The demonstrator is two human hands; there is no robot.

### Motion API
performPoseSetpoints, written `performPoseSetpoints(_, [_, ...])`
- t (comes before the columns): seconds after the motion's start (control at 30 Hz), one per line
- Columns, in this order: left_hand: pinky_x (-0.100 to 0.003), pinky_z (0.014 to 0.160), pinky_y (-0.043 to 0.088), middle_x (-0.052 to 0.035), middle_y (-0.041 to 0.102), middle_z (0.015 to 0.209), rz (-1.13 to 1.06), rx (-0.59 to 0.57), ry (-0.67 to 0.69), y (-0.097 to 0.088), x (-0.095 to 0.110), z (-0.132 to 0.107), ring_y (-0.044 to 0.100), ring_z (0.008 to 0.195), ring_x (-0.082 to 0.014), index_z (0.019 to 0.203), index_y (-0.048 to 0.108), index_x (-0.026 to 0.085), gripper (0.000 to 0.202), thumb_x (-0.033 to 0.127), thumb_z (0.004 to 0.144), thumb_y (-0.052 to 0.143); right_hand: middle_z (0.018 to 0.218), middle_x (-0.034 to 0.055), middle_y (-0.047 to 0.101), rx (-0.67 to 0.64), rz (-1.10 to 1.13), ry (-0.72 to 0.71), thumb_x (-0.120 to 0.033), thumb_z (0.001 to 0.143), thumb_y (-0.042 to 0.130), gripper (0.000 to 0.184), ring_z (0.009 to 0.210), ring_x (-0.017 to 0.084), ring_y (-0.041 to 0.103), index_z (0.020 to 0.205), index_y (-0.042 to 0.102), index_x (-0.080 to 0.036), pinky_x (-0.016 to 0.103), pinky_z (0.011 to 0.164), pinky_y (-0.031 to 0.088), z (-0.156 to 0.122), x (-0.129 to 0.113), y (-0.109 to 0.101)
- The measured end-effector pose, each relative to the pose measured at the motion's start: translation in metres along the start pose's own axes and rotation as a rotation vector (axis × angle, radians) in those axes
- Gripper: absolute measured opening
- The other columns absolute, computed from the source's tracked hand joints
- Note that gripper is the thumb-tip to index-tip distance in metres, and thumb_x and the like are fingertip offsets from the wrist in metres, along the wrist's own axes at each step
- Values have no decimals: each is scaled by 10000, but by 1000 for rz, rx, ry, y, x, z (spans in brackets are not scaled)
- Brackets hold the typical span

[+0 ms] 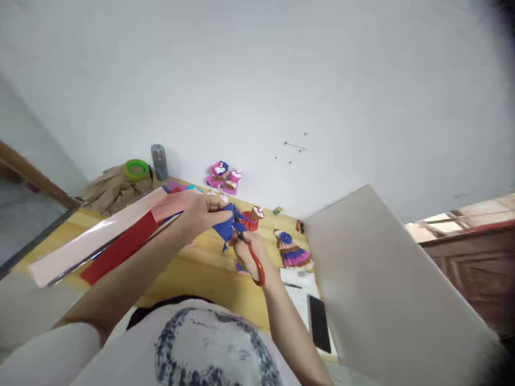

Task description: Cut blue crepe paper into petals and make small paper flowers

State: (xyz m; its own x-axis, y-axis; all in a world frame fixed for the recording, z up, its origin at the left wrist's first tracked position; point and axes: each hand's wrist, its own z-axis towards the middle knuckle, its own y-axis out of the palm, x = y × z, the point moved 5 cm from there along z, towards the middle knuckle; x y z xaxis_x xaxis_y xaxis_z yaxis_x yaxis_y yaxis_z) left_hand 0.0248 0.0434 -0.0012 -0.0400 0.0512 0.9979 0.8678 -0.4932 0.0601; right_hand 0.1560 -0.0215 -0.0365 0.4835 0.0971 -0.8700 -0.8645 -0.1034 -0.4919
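The left hand [209, 213] is pinching blue paper [223, 229] above the middle of the counter [193, 279], while the right hand [250, 249] is holding orange-handled scissors [241, 235], their blades overlapping the paper's right side.

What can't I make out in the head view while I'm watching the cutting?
In the head view:
- Where the scissors meet the blue paper: blurred and small.
- Left hand's fingertips: partly hidden by the blue paper.
- Red frilled piece: partly hidden by the right hand and blue paper.
- Any writing on the white sheet: too small; the dark flat device covers part.
- Brown panelled furniture: partly hidden by the grey board.
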Motion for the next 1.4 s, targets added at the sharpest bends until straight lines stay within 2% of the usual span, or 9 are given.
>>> performPoseSetpoints(0.1, [-194, 462, 386, 10, 601, 518, 33, -17, 13, 0, 2, 2, 545, 475, -91, 590, 566, 140, 180, 275, 634, 676, 576, -34, 336, -7, 4, -14, -368, 746, 410, 207, 542, 120, 321, 612, 436, -213, 256, 516, 276, 0, 1, 0])
performPoseSetpoints(0.2, [-185, 452, 349, 21, 585, 499, 59, -28, 33, 1, 1, 3, 496, 450, -71, 570, 555, 143, 186, 268, 639, 673, 587, -38, 338, -25, 38, -91, -391, 800, 430, 234, 540, 119, 316, 639, 398, -225, 252, 507, 273, -1, -1, 1])
performPoseSetpoints(0.33, [-198, 500, 387, 1, 631, 558, 76, -57, 9, 2, -6, 4, 533, 491, -84, 606, 581, 140, 174, 279, 664, 669, 581, -28, 373, -50, 81, -176, -497, 859, 435, 352, 557, 130, 354, 638, 365, -232, 253, 508, 300, 0, -2, 1])
performPoseSetpoints(0.47, [-211, 541, 415, 5, 627, 585, 98, -94, -5, 0, -11, 6, 553, 526, -93, 627, 583, 144, 166, 282, 684, 657, 563, -26, 374, -73, 68, -160, -598, 876, 433, 443, 553, 132, 361, 633, 382, -231, 255, 498, 301, 1, 1, 2])
performPoseSetpoints(0.67, [-214, 548, 411, 20, 592, 579, 113, -122, -13, -2, -12, 7, 537, 530, -90, 628, 570, 149, 177, 298, 683, 649, 541, -30, 371, -84, 103, -152, -638, 885, 424, 494, 526, 124, 338, 614, 412, -225, 258, 489, 282, 0, 4, 3])
performPoseSetpoints(1.03, [-198, 498, 355, 33, 521, 523, 128, -108, -11, -2, -6, 6, 481, 492, -72, 569, 523, 151, 227, 315, 649, 658, 518, -51, 350, -84, 118, -117, -659, 872, 420, 489, 496, 113, 327, 692, 490, -209, 254, 481, 259, 0, 7, 4])
performPoseSetpoints(1.2, [-203, 503, 393, 17, 565, 540, 88, -102, -33, -2, -7, 5, 524, 511, -89, 583, 550, 149, 211, 297, 646, 686, 515, -53, 353, -78, 141, -112, -663, 866, 431, 485, 489, 112, 330, 684, 468, -215, 255, 476, 253, 0, 10, 4])
performPoseSetpoints(1.4, [-207, 549, 452, -11, 650, 607, -54, -114, -55, -3, -17, 5, 578, 553, -101, 685, 641, 135, 235, 313, 632, 784, 494, -47, 354, -47, 138, -72, -691, 852, 424, 507, 501, 120, 342, 655, 432, -224, 259, 472, 257, 0, 12, 2])
